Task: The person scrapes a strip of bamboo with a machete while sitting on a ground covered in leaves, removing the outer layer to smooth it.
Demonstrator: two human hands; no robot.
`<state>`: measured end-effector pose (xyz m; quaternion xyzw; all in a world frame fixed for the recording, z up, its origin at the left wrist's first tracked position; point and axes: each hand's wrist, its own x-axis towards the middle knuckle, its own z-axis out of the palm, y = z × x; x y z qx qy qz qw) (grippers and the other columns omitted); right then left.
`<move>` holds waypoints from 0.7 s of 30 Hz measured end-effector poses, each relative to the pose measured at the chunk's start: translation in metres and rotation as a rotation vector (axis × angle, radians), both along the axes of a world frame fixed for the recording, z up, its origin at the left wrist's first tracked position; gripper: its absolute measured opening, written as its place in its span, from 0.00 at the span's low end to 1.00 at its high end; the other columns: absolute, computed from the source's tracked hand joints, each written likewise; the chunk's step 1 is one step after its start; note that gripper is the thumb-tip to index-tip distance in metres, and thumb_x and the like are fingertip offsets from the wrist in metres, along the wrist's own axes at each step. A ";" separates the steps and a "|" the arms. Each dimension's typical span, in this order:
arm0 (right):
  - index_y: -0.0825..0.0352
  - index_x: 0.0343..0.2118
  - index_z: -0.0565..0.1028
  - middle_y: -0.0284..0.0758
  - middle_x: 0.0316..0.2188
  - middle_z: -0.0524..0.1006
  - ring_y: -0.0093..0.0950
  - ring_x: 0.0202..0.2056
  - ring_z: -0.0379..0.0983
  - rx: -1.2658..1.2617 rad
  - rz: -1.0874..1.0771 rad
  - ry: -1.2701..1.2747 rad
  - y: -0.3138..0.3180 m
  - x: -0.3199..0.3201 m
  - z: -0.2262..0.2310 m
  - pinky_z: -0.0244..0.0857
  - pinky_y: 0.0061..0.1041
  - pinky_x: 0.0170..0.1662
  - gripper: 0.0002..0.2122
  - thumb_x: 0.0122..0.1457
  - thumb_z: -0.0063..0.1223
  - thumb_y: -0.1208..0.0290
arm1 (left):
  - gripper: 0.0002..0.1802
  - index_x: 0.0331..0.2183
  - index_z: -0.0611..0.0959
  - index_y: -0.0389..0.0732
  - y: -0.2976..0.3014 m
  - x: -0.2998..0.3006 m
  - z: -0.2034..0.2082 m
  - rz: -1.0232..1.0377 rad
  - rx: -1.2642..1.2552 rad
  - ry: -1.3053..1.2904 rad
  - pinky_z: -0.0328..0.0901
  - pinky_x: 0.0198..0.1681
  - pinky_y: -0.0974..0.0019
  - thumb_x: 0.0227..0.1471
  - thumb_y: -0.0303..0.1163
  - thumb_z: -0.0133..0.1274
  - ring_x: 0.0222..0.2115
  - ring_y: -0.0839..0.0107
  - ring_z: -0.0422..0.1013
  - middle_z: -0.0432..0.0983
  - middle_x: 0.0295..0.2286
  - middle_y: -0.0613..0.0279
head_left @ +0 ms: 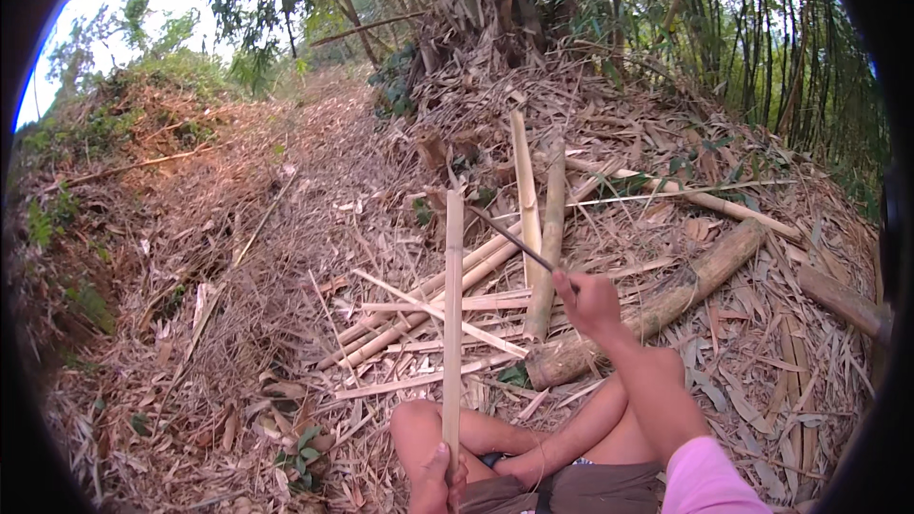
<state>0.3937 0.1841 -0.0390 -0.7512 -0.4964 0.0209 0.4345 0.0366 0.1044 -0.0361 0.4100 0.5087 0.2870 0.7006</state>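
Observation:
My left hand (438,482) is closed round the lower end of a pale, flat bamboo strip (453,324), which stands upright before my left knee. My right hand (587,305), raised ahead of my right knee, grips a long, thin dark blade, seemingly a knife (514,240). Its handle is hidden in my fist. The blade slants up and left, its far end close to the strip's upper part; whether the two touch I cannot tell. Beyond the strip lie several split bamboo pieces (476,331), some crossing one another.
A thick log (657,316) lies slantwise beyond my crossed legs. Bamboo poles (546,247) and a split half (526,192) rest past it. Dry leaves cover the sloping ground. A bamboo clump (495,9) stands uphill; a short log (843,302) lies far right.

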 end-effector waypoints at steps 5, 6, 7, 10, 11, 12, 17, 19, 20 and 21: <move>0.65 0.18 0.75 0.45 0.14 0.72 0.46 0.20 0.73 0.238 0.057 0.094 -0.052 -0.056 -0.067 0.63 0.43 0.23 0.28 0.61 0.45 0.43 | 0.27 0.33 0.78 0.42 0.015 -0.014 -0.020 -0.041 0.017 0.043 0.57 0.16 0.73 0.65 0.55 0.37 0.14 0.75 0.64 0.69 0.16 0.67; 0.64 0.18 0.75 0.43 0.14 0.73 0.43 0.18 0.73 0.227 0.110 0.033 -0.059 -0.070 -0.069 0.64 0.42 0.22 0.27 0.61 0.46 0.42 | 0.27 0.33 0.78 0.41 0.014 -0.020 -0.026 -0.080 -0.016 0.057 0.59 0.16 0.73 0.65 0.55 0.37 0.14 0.74 0.65 0.70 0.17 0.66; 0.63 0.17 0.75 0.40 0.13 0.73 0.41 0.17 0.73 0.218 0.160 -0.029 -0.064 -0.083 -0.066 0.64 0.41 0.21 0.27 0.60 0.47 0.42 | 0.27 0.34 0.78 0.41 0.014 -0.024 -0.030 -0.029 -0.005 0.034 0.60 0.17 0.73 0.65 0.55 0.38 0.15 0.73 0.67 0.72 0.18 0.64; 0.62 0.16 0.75 0.36 0.13 0.74 0.34 0.15 0.73 0.183 0.319 -0.176 -0.082 -0.122 -0.036 0.67 0.35 0.20 0.27 0.57 0.50 0.40 | 0.26 0.35 0.79 0.40 0.002 -0.032 -0.033 0.010 -0.018 -0.012 0.60 0.16 0.72 0.64 0.54 0.39 0.14 0.73 0.65 0.70 0.17 0.65; 0.63 0.16 0.75 0.35 0.13 0.74 0.33 0.15 0.73 0.211 0.351 -0.210 -0.088 -0.124 -0.032 0.67 0.33 0.20 0.28 0.56 0.51 0.39 | 0.26 0.34 0.78 0.41 0.000 -0.024 -0.030 0.088 -0.144 -0.095 0.59 0.16 0.73 0.64 0.54 0.39 0.13 0.74 0.63 0.69 0.16 0.66; 0.63 0.16 0.75 0.35 0.14 0.74 0.32 0.15 0.74 0.242 0.397 -0.238 -0.091 -0.127 -0.031 0.68 0.32 0.20 0.28 0.55 0.52 0.38 | 0.26 0.33 0.77 0.41 0.000 -0.014 -0.022 0.182 -0.268 -0.172 0.57 0.15 0.73 0.65 0.54 0.39 0.13 0.75 0.61 0.67 0.16 0.67; 0.65 0.17 0.75 0.36 0.16 0.77 0.32 0.16 0.75 0.214 0.524 -0.274 -0.104 -0.138 -0.017 0.69 0.29 0.21 0.29 0.52 0.54 0.37 | 0.21 0.44 0.73 0.38 0.013 -0.017 -0.018 -0.231 -0.387 -0.516 0.58 0.31 0.67 0.61 0.46 0.46 0.26 0.71 0.61 0.67 0.30 0.61; 0.67 0.19 0.76 0.36 0.18 0.78 0.32 0.16 0.75 0.177 0.511 -0.277 -0.102 -0.147 -0.013 0.70 0.29 0.22 0.29 0.53 0.54 0.37 | 0.17 0.44 0.72 0.38 0.011 -0.015 -0.008 -0.133 -0.384 -0.476 0.60 0.30 0.69 0.63 0.43 0.44 0.25 0.72 0.63 0.67 0.29 0.62; 0.67 0.20 0.76 0.36 0.19 0.78 0.32 0.16 0.76 0.158 0.505 -0.279 -0.102 -0.152 -0.012 0.70 0.29 0.22 0.30 0.53 0.53 0.37 | 0.16 0.44 0.72 0.38 0.009 -0.015 -0.006 -0.083 -0.384 -0.457 0.61 0.29 0.70 0.64 0.41 0.43 0.25 0.73 0.63 0.68 0.29 0.63; 0.68 0.20 0.77 0.36 0.20 0.79 0.32 0.17 0.76 0.166 0.501 -0.272 -0.103 -0.154 -0.006 0.70 0.28 0.22 0.30 0.53 0.53 0.37 | 0.14 0.42 0.73 0.37 0.012 -0.016 -0.005 -0.128 -0.408 -0.548 0.61 0.29 0.70 0.63 0.39 0.44 0.25 0.72 0.64 0.68 0.29 0.63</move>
